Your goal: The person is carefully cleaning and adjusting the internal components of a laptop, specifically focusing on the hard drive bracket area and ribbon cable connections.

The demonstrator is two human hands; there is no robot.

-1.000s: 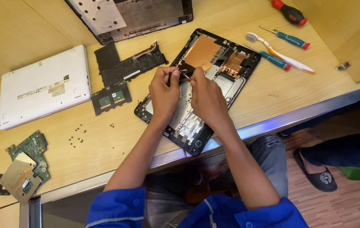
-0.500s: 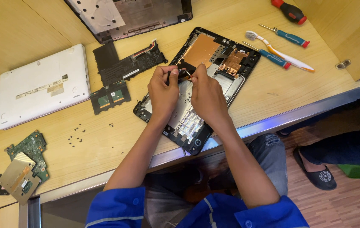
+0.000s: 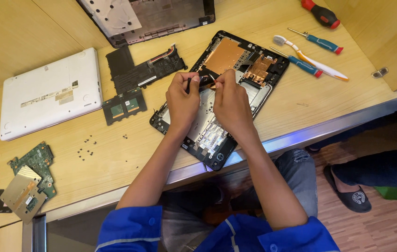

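Step in hand: fine work inside the opened laptop chassis (image 3: 217,100), which lies tilted near the front edge of the tabletop (image 3: 301,112), a little right of its middle. Both hands meet over the black part beside the copper-coloured shield (image 3: 226,55); it looks like freeing or seating a small connector or screw, though the piece itself is too small to tell.

Left hand (image 3: 182,98): grip narrow, fingers pinched round a thin dark tool (image 3: 189,85) whose tip points down into the chassis.

Right hand (image 3: 231,100): fingertips pressed together at the same spot, just touching the board; whether they hold anything I cannot tell.

Next move, as a judgement: it calls for a steady, light touch at the pinch point, with the chassis kept from sliding toward the front edge, over which its near corner already hangs slightly.

Toward the right end of the tabletop: two blue-handled screwdrivers (image 3: 322,43), a toothbrush (image 3: 310,58) and a red-handled tool (image 3: 322,15), well apart from the hands.

Left of the chassis: black battery pack (image 3: 144,70), small dark board (image 3: 124,106), white laptop lid (image 3: 49,95), loose screws (image 3: 89,147).

Near the front left corner: green circuit board (image 3: 33,172).

Far edge: dark bottom cover (image 3: 151,16).
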